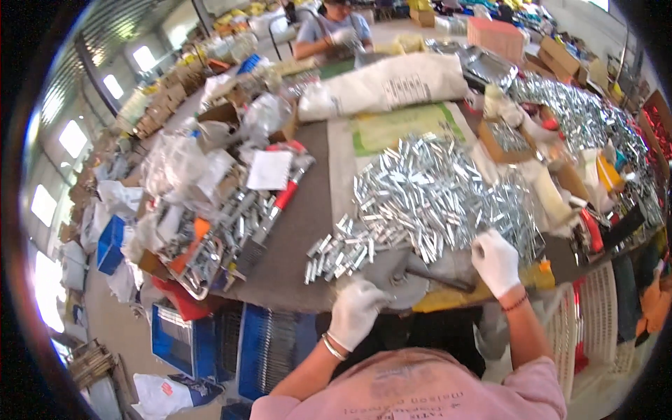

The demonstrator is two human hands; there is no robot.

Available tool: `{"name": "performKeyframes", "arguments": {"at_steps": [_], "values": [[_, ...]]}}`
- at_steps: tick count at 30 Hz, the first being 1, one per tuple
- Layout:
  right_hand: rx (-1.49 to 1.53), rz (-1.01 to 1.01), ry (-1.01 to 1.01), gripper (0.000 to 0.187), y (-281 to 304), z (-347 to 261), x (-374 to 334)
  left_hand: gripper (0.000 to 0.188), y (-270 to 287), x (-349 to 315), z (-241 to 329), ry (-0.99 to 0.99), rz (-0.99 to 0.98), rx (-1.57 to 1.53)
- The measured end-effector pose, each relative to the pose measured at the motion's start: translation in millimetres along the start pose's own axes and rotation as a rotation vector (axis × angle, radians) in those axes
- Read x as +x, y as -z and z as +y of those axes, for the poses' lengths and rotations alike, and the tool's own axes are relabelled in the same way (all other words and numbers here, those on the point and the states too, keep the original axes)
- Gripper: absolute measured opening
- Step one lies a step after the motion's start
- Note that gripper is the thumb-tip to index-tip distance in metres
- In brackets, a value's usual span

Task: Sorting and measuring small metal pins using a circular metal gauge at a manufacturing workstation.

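My left hand (pixel 355 314), in a white glove, is at the table's near edge, thumb and fingers pinched together beside a round grey metal plate (pixel 407 292). Whatever the pinch holds is too small to make out. A dark rod-like handle (pixel 442 278), perhaps a hammer's, lies across the plate to the right. My right hand (pixel 495 262), also gloved, is at the near right edge of a large pile of short silvery metal pins (pixel 427 196). Its fingers curl in against the pile, and their tips are partly hidden.
Left of the pile lie metal hardware (pixel 245 217), plastic bags and a white paper (pixel 269 170). A long white sack (pixel 385 85) crosses the table behind; another person (pixel 334 31) works beyond it. An open carton of small parts (pixel 505 142) stands right. Blue crates (pixel 183 339) sit below left.
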State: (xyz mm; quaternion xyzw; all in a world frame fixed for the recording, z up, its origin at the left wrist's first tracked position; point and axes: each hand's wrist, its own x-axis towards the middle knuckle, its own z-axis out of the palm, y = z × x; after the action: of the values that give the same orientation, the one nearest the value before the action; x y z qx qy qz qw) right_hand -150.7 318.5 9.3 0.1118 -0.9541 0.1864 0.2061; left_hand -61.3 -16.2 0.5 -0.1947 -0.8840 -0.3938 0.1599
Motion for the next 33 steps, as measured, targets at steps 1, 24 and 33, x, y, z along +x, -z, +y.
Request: {"name": "performKeyframes", "arguments": {"at_steps": [1,24,33], "values": [[0.014,-0.044,0.018,0.007,12,-9,-1,0.011,3,1,7,0.018,-0.010,-0.013],[0.517,-0.267,0.030,0.006,18,-68,-7,0.016,3,-6,11,0.004,0.011,0.069],[0.650,-0.067,0.301,0.010,-24,-123,-5,0.017,3,15,-5,0.046,-0.019,0.046]]}}
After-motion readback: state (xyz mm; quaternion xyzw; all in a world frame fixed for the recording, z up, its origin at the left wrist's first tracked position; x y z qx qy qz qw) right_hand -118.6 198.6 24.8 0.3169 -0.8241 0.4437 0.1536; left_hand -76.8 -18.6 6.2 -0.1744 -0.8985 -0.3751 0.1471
